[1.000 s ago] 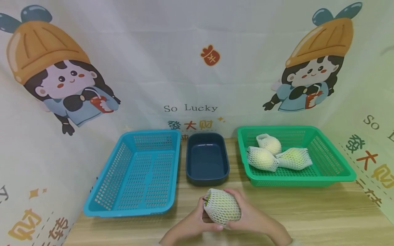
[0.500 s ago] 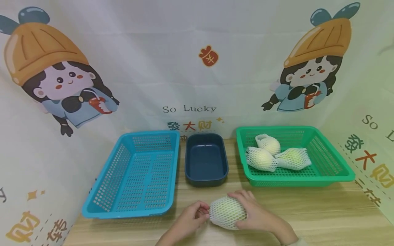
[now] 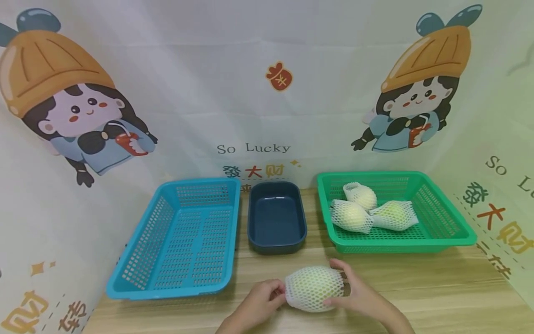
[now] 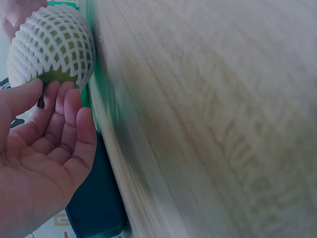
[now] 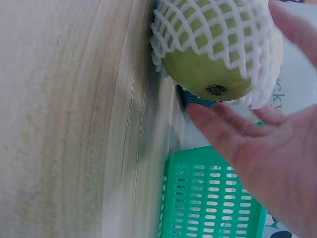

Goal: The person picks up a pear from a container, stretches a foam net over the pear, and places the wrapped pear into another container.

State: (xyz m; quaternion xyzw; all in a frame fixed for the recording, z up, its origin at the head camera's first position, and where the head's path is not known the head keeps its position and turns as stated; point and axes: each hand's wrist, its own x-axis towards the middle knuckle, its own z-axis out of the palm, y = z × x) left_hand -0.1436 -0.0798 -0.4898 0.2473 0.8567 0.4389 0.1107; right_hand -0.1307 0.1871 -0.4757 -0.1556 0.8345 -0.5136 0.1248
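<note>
A green pear in a white foam net (image 3: 314,288) is low at the front of the table, lying sideways. In the left wrist view, the thumb and forefinger of my left hand (image 4: 49,144) pinch its dark stem (image 4: 41,102). My right hand (image 3: 362,293) is at the pear's other end, fingers fairly straight and spread, its thumb against the net in the head view. From the right wrist, the pear's bare bottom with its dark blossom end (image 5: 216,89) pokes out of the net, fingertips just beside it.
A blue basket (image 3: 227,273) stands left with nothing in it, and a dark blue tray (image 3: 277,249) is in the middle. The green basket (image 3: 392,242) at right holds three netted pears (image 3: 394,215). A printed cloth (image 3: 200,93) hangs behind the wooden table (image 3: 425,287).
The pear has turned so its stem end points left. My left hand has gone from cupping its side to the stem; my right hand has loosened and slid right. The view has drifted slightly.
</note>
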